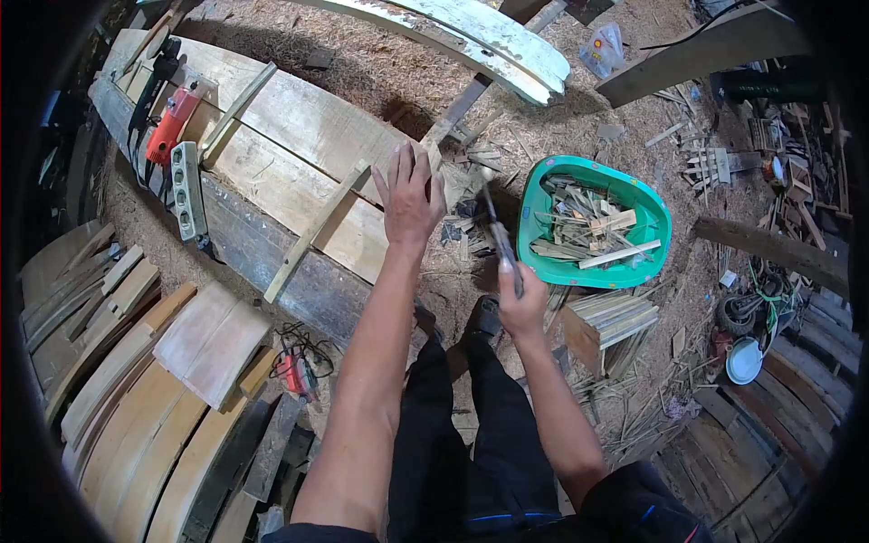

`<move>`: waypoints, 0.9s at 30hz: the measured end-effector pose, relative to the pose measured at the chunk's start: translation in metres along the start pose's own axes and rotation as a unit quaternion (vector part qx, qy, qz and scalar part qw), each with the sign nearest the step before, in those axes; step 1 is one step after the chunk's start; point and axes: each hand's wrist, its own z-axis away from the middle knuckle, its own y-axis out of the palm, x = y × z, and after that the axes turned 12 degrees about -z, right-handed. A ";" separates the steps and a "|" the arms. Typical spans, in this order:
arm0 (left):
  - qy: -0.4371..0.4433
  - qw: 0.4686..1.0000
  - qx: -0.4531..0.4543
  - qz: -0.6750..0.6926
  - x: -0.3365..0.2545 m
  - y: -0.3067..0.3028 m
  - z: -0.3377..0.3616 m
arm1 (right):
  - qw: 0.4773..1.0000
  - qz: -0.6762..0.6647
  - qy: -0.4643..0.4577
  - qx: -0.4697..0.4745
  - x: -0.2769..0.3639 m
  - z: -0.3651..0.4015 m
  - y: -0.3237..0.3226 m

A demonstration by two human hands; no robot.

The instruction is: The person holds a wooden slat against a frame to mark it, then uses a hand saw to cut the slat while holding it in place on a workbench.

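My left hand [412,199] lies with fingers stretched out over the right end of the pale wooden boards [312,122], beside a narrow wooden strip [317,231] laid across them. In my right hand [523,303] is a hammer [500,235], gripped by its handle; its upper end is blurred and points away from me. The hammer is held between the board end and a green tub [665,217] of wood scraps. A second strip [237,109] crosses the boards farther left.
On the bench's left are a red power tool [172,125] and a white power strip [188,192]. Curved planks [127,398] are stacked at lower left. A wooden block stack [611,330] stands below the tub. Wood shavings cover the floor.
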 end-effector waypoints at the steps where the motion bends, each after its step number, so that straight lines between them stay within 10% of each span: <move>1: 0.005 1.000 -0.004 0.012 0.000 -0.002 0.000 | 1.000 0.015 -0.012 -0.023 -0.003 0.010 -0.009; 8: -0.093 0.967 0.073 0.227 0.005 -0.030 -0.009 | 0.998 -0.056 0.005 -0.041 -0.021 0.038 -0.036; 18: 0.124 0.987 -0.096 -0.026 0.033 -0.025 0.014 | 0.992 -0.104 -0.025 0.070 -0.009 0.036 -0.021; 27: 0.019 0.993 -0.055 0.098 0.031 -0.014 0.021 | 0.985 -0.123 0.043 0.117 -0.010 0.043 -0.006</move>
